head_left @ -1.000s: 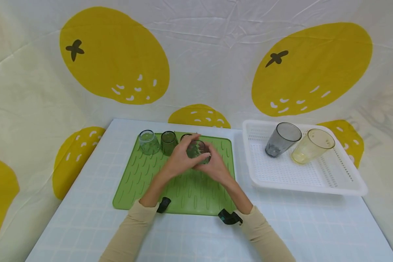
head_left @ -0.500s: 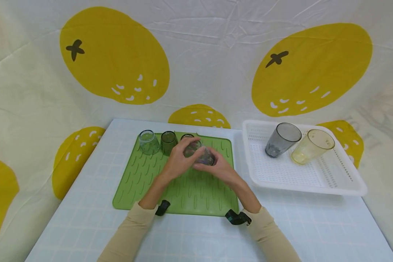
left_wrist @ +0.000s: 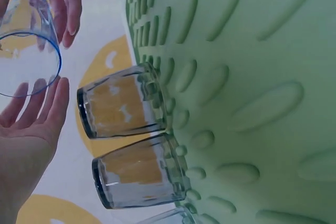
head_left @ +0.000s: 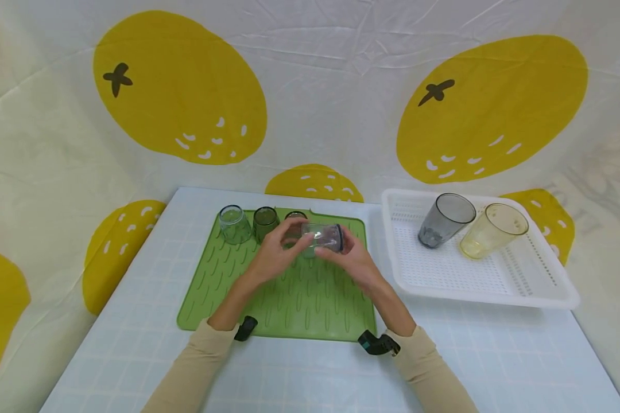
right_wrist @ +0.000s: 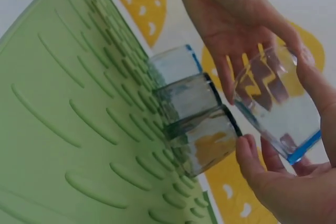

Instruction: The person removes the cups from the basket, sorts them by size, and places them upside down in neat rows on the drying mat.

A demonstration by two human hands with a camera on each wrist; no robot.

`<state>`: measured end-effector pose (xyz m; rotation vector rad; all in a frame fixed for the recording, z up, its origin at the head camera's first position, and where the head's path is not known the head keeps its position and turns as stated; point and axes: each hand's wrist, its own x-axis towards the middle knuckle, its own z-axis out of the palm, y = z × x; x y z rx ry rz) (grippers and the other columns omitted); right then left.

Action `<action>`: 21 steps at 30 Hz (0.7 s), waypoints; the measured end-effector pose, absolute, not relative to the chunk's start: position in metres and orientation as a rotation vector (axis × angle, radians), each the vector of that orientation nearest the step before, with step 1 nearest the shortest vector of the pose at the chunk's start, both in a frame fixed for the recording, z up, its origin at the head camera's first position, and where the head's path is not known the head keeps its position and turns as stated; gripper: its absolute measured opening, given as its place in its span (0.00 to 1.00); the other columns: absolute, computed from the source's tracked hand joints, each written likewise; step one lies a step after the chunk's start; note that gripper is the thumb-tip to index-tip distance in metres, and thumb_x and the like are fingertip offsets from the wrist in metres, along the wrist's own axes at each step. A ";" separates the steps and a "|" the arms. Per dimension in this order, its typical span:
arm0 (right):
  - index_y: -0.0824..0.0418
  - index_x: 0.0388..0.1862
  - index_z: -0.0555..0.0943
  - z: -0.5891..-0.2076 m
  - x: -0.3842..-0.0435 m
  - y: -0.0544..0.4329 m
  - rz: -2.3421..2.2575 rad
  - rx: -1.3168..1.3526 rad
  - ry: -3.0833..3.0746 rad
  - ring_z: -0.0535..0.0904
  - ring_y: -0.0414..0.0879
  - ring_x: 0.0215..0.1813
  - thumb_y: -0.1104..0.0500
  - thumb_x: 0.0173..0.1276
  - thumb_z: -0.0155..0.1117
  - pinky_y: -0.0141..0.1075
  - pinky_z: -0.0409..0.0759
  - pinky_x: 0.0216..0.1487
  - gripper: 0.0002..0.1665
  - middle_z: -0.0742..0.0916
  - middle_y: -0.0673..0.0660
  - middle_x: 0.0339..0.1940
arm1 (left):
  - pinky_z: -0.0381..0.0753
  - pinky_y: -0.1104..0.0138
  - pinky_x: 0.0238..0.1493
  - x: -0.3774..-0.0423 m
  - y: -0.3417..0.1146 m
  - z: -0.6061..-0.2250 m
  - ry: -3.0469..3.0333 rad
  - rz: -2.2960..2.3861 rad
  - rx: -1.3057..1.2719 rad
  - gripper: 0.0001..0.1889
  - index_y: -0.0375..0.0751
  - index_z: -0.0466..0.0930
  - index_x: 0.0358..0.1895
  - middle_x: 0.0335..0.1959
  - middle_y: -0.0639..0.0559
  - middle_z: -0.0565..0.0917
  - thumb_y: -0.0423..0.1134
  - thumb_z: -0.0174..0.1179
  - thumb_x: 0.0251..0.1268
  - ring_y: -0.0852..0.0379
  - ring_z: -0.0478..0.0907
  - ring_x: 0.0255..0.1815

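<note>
A clear glass tumbler with a dark bluish edge (head_left: 324, 236) lies sideways between my two hands, above the green mat (head_left: 268, 307). My right hand (head_left: 359, 261) grips its right end, with the thumb along the near side. Around the left end curve the thumb and fingers of my left hand (head_left: 274, 255); the left wrist view shows several of its fingertips against the tumbler (left_wrist: 31, 56). Behind the hands, a pale blue-green glass (head_left: 235, 225), a dark green glass (head_left: 266, 225) and another dark glass (head_left: 295, 215) stand along the mat's back edge, the last partly hidden.
To the right, a white perforated basket (head_left: 470, 297) holds a tall grey glass (head_left: 444, 221) and a tall yellow glass (head_left: 493, 229), both leaning. A fruit-patterned cloth (head_left: 330, 103) hangs behind the table. Pale checked cloth (head_left: 310, 378) covers the tabletop.
The tumbler has turned onto its side between my hands, its dark-edged end swinging to the right. My right hand has shifted rightward and the hands stand slightly farther apart.
</note>
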<state>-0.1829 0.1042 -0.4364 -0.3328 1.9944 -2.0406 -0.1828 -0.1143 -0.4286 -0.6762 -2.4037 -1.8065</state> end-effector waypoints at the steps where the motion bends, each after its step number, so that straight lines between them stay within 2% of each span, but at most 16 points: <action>1: 0.58 0.73 0.68 -0.436 -0.183 0.104 -2.058 -0.327 1.989 0.77 0.51 0.63 0.58 0.69 0.73 0.36 0.79 0.58 0.37 0.79 0.62 0.65 | 0.80 0.55 0.61 -0.183 -0.115 -0.429 -2.413 -1.811 -0.680 0.22 0.40 0.73 0.69 0.59 0.43 0.81 0.42 0.60 0.78 0.50 0.79 0.60; 8: 0.61 0.70 0.69 -0.430 -0.184 0.101 -2.156 -0.313 1.962 0.79 0.50 0.60 0.62 0.68 0.72 0.36 0.79 0.59 0.34 0.80 0.64 0.63 | 0.81 0.53 0.60 -0.179 -0.121 -0.431 -2.498 -1.769 -0.696 0.22 0.40 0.75 0.69 0.60 0.44 0.81 0.44 0.59 0.79 0.49 0.79 0.60; 13: 0.58 0.73 0.69 -0.428 -0.185 0.099 -2.193 -0.358 1.928 0.79 0.52 0.63 0.62 0.69 0.71 0.38 0.80 0.59 0.36 0.79 0.63 0.64 | 0.80 0.54 0.61 -0.178 -0.123 -0.433 -2.538 -1.687 -0.759 0.23 0.34 0.75 0.70 0.62 0.41 0.80 0.41 0.59 0.78 0.46 0.79 0.61; 17: 0.55 0.76 0.67 -0.428 -0.187 0.100 -2.172 -0.417 1.962 0.76 0.53 0.66 0.63 0.69 0.71 0.39 0.79 0.60 0.39 0.79 0.60 0.66 | 0.81 0.54 0.61 -0.178 -0.125 -0.434 -2.582 -1.624 -0.807 0.24 0.32 0.74 0.70 0.61 0.40 0.80 0.39 0.60 0.78 0.46 0.81 0.58; 21: 0.55 0.77 0.67 -0.428 -0.188 0.101 -2.137 -0.461 2.032 0.74 0.59 0.68 0.65 0.69 0.71 0.39 0.79 0.59 0.40 0.79 0.59 0.65 | 0.82 0.55 0.58 -0.179 -0.127 -0.436 -2.570 -1.585 -0.850 0.23 0.32 0.75 0.69 0.58 0.41 0.81 0.38 0.61 0.77 0.48 0.81 0.55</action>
